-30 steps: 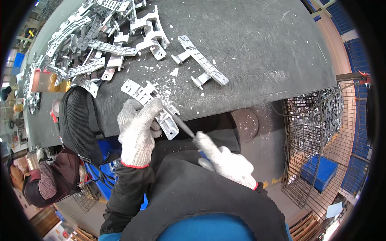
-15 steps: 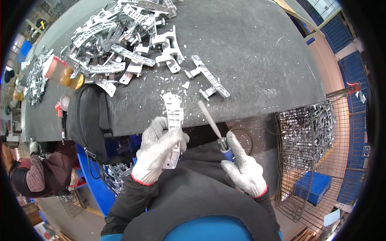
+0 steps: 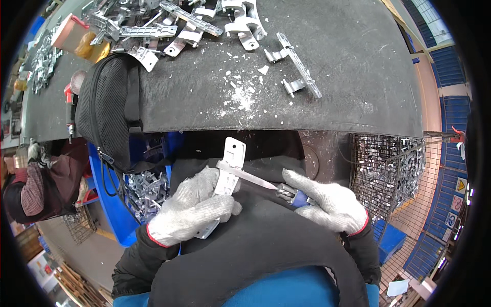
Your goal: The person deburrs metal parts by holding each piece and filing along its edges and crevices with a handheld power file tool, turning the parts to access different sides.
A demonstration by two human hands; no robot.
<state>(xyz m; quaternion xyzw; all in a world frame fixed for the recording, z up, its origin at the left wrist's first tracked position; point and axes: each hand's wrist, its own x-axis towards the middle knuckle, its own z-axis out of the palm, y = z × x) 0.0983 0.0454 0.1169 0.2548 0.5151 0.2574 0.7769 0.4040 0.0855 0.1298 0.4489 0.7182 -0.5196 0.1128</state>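
Note:
Near my lap, my left hand (image 3: 193,209), in a white knit glove, is wrapped round a silvery cast metal bracket (image 3: 234,148). The bracket stands tilted, its flat holed end upward. My gloved right hand (image 3: 335,205) grips a file (image 3: 255,180) by its blue body, behind a metal holder. The file's flat blade points left and lies across the upper part of the bracket. Part of the bracket is hidden by my left fingers. On the table beyond, another bracket (image 3: 299,65) with two arms lies by itself at the right.
A heap of brackets (image 3: 192,23) covers the table's far left. White chips (image 3: 243,97) lie near its front edge. A black mesh bag (image 3: 106,105) stands at left, above a blue bin (image 3: 110,204) of metal parts. A wire cage (image 3: 388,169) full of parts stands right. Another person (image 3: 48,179) sits far left.
The bracket has come off the table edge toward my lap and turned its holed end up. The file has swung left onto it. The view has tilted down.

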